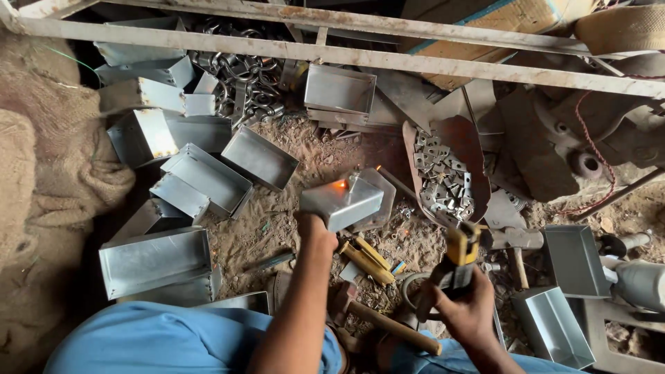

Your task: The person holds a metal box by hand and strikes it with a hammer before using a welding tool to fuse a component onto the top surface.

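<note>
A dirt workshop floor strewn with scrap and metal shavings, a rusted frame rail (346, 52) crossing the top: here you crouch over a small sheet-metal box (343, 201), on which an orange glow (340, 184) shows at the upper edge. The box sits at the centre of the floor, just left of a rusty scoop (478, 149) filled with small square brackets (443, 181). Your left hand (316, 228) is closed on the box's near lower corner, holding it tilted. Your right hand (465, 312) is wrapped tight around a yellow-headed electrode holder (460, 253), below and right of the box, its tip apart from the metal.

Judging by the thin galvanised sheet, the box should be light and stiff, but sharp along its folded edges and hot near the glow; the cool corner farthest from the glow looks the safest grip. Its smooth faces may slip.

Left of the box lies a heap of finished trays (208, 176); above them, a pile of steel rings (242, 76). A wooden-handled hammer (391, 325) rests below the box, near your knees.
</note>
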